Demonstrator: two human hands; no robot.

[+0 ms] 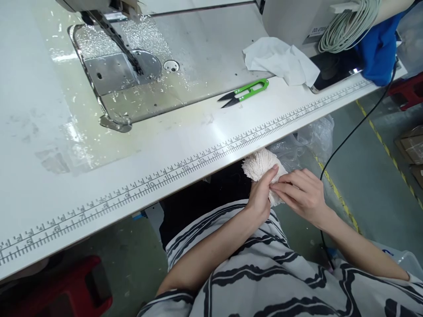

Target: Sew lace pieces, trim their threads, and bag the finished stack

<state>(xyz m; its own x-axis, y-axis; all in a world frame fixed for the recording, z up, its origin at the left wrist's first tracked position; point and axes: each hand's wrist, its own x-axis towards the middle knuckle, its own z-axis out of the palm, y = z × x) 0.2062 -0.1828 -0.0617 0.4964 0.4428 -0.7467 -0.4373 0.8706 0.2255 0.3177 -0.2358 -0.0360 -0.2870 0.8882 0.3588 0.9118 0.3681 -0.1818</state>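
A bundle of off-white, crinkly fabric (pixel 259 164) is held in front of my lap, just below the table's front edge. My left hand (pixel 262 193) is closed around it with the thumb lying along the top. The fingers of my right hand (pixel 304 193) pinch at the bundle's right side, close to the left thumb. What exactly sits between those fingertips is too small to make out. Up on the table lie green thread snips (pixel 253 90) with dark blades, apart from both hands.
The sewing machine's needle plate (pixel 147 66) is at upper left. A ruler strip (pixel 201 165) runs along the table's front edge. A white cloth (pixel 279 59), a phone (pixel 333 72) and blue fabric (pixel 380 53) lie at right. A black cable (pixel 352 132) hangs down beside red stools (pixel 76 286).
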